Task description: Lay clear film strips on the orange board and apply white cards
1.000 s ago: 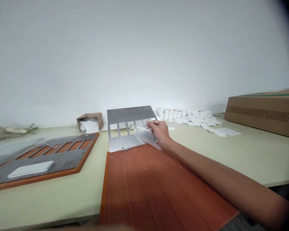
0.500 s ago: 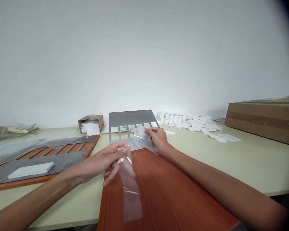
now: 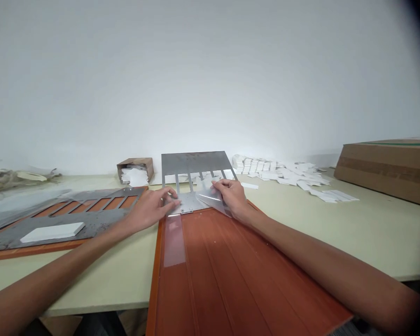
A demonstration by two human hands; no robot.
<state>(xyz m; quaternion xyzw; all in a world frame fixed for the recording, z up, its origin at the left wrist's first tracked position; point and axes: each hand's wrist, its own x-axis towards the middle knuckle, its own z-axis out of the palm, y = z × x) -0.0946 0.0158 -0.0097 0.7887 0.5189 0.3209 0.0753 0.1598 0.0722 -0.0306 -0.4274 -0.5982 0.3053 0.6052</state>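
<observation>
My left hand [image 3: 157, 205] is low over the upper left corner of a red-brown grooved board [image 3: 224, 270], its curled thumb and fingers on the top end of a clear plastic strip [image 3: 175, 242]. The strip lies flat along the board's leftmost channel. To the right, my right hand [image 3: 233, 193] pinches several clear plastic strips [image 3: 213, 201] between thumb and fingers, fanned out above the board's far end. A grey metal plate [image 3: 196, 163] with long slots stands out beyond that end, partly behind my hands.
At left, a second slotted grey plate lies on a red-brown board [image 3: 91, 235], bearing a white block [image 3: 52, 232] and clear sheets [image 3: 17, 207]. Behind are a small carton [image 3: 149, 169] of white papers and scattered white cards [image 3: 287, 175]. A large cardboard box [image 3: 388, 170] sits right.
My left hand has moved up and left, bringing its strip from hanging over the board to lying in the leftmost channel. My right hand still holds its strips. The view has shifted slightly.
</observation>
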